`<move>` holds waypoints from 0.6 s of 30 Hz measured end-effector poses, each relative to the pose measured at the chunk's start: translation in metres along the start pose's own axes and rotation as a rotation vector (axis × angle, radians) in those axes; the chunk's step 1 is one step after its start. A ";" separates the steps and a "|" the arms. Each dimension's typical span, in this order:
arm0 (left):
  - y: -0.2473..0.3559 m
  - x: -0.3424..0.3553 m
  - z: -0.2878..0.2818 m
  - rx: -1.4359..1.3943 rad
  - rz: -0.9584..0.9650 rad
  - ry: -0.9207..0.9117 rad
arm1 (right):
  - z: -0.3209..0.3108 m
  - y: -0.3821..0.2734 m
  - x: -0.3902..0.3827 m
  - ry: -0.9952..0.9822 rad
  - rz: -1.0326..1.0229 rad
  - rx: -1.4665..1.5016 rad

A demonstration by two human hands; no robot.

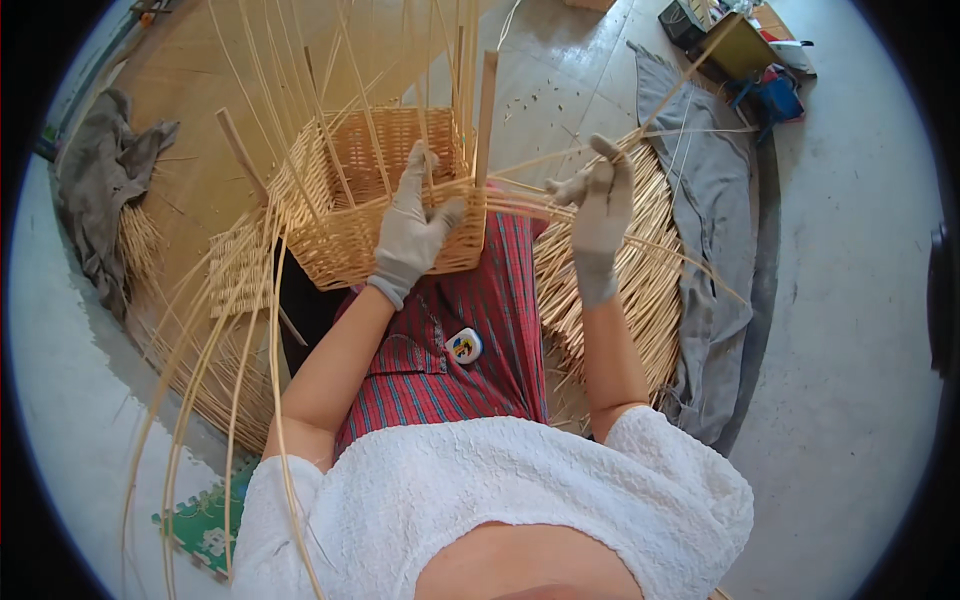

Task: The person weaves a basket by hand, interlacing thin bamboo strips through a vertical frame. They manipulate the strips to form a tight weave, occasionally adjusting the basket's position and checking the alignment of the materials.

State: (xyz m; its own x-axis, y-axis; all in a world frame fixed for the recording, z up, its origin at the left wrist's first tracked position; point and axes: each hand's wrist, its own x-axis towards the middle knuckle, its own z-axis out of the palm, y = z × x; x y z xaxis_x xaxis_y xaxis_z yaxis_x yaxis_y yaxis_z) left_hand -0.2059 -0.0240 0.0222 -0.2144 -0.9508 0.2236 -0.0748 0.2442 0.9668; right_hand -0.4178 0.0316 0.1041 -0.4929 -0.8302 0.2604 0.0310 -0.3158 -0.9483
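Note:
A partly woven, box-shaped wicker basket rests over my lap, its long upright canes rising from the walls and flat wooden sticks standing at its corners. My left hand, in a pale glove, grips the near wall at its top edge, fingers against an upright cane. Off the basket's right side, my gloved right hand is raised with its fingers bent around a thin wicker strand that runs from the basket. The exact contact at those fingertips is hard to see. Several loose strands hang from the left corner.
A thick bundle of canes lies at right beside grey cloth. More cloth and canes are at left. A dark box with tools stands far right. A green foam mat lies lower left. A small round tape measure sits on my lap.

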 end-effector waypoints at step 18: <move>0.069 0.082 -0.013 -0.265 0.114 0.072 | 0.074 0.055 0.005 -0.141 -0.162 -1.193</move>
State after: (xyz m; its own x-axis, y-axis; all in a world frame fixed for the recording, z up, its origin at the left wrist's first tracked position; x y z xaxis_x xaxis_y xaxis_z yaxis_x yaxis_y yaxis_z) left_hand -0.2159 -0.0875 0.1091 -0.1370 -0.9336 0.3312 0.2043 0.3005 0.9316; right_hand -0.3544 -0.0235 0.0663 -0.3156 -0.8866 0.3381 -0.8797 0.1398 -0.4546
